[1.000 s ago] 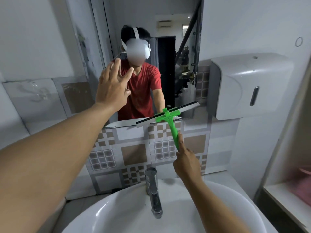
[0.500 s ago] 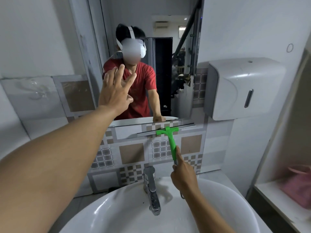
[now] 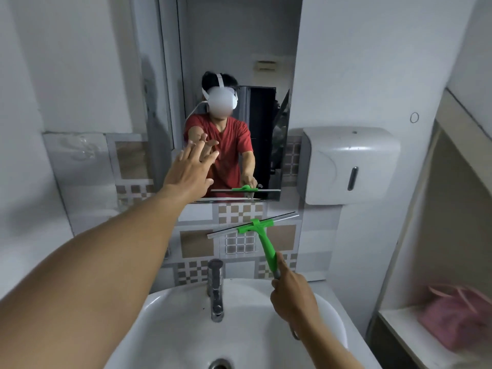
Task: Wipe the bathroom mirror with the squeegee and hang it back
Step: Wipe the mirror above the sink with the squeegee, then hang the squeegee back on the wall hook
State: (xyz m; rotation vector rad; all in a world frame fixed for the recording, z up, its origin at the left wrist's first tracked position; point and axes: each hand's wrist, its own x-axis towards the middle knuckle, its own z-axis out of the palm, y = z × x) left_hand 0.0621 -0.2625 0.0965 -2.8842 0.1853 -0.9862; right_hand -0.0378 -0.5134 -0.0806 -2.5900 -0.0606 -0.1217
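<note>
The mirror (image 3: 234,49) hangs on the wall above the sink. My right hand (image 3: 291,298) is shut on the lower end of the green squeegee (image 3: 262,237). Its grey blade lies slightly tilted in front of the patterned tiles, below the mirror's bottom edge and off the glass. My left hand (image 3: 190,174) is stretched out with fingers spread, its fingertips at or near the mirror's lower left part; whether they touch the glass I cannot tell. The mirror reflects a person in a red shirt, and the squeegee along its bottom edge.
A white sink (image 3: 186,328) with a chrome tap (image 3: 215,288) sits directly below. A white paper dispenser (image 3: 348,163) is mounted right of the mirror. A small ring hook (image 3: 414,117) is on the wall above it. A pink bag (image 3: 460,318) lies on a shelf at right.
The squeegee has slid down off the mirror's bottom edge onto the tiled wall below. My left hand stays raised at the mirror. The view has tilted upward.
</note>
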